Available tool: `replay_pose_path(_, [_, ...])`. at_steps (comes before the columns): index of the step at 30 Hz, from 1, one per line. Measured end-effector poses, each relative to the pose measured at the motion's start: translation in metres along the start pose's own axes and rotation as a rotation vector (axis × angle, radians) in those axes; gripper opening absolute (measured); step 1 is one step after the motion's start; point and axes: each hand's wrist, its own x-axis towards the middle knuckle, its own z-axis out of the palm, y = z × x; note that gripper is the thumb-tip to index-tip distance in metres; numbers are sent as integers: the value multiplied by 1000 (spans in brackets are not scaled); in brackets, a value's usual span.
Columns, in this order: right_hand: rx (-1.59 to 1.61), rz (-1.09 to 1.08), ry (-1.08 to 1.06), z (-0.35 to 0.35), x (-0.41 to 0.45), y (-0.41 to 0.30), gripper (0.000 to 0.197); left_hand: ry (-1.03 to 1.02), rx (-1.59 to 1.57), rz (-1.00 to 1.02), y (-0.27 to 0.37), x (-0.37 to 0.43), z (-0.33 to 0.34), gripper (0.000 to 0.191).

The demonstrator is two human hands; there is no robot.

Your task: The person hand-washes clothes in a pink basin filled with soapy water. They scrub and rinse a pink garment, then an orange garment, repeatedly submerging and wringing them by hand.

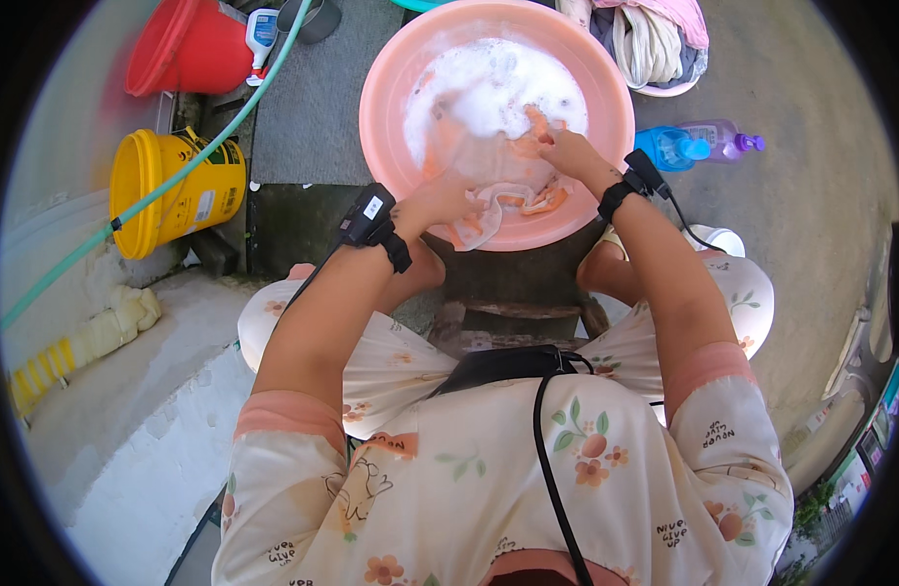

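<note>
A large pink plastic basin point(615, 95) holds white suds point(508, 84) and a wet garment point(486, 157) in pale and orange fabric. Part of the cloth lies over the near rim. My left hand point(449, 198) is at the near left of the basin, against the pale fabric; its fingertips are partly hidden by cloth, so its grip is unclear. At the right side, the fingers and thumb of my right hand point(570, 152) pinch a bunched orange part of the garment above the suds. Each wrist wears a strapped black device.
A red bucket point(189, 47), a spray bottle point(261, 38) and a yellow bucket point(178, 192) stand left, crossed by a green hose point(222, 135). Right of the basin are a blue bottle point(666, 146), a purple bottle point(724, 139) and a container of laundry point(651, 44).
</note>
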Motion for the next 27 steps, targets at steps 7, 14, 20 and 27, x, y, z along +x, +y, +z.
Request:
replay_pose_path(7, [-266,210,443,54,37,-68,63,337,-838,-705,-73,63,8,68])
replay_pose_path(14, [799,-141,231,94,37,-120,23,400,-1662,-832,-89,102,12,55])
replay_pose_path(20, [460,-295,650,55,13,-139,23,162,-1546,-561,-54,126,0,50])
replay_pose_path(27, [263,315,474,30,47,-46,32,249,-1280,-470,-49,141,0,41])
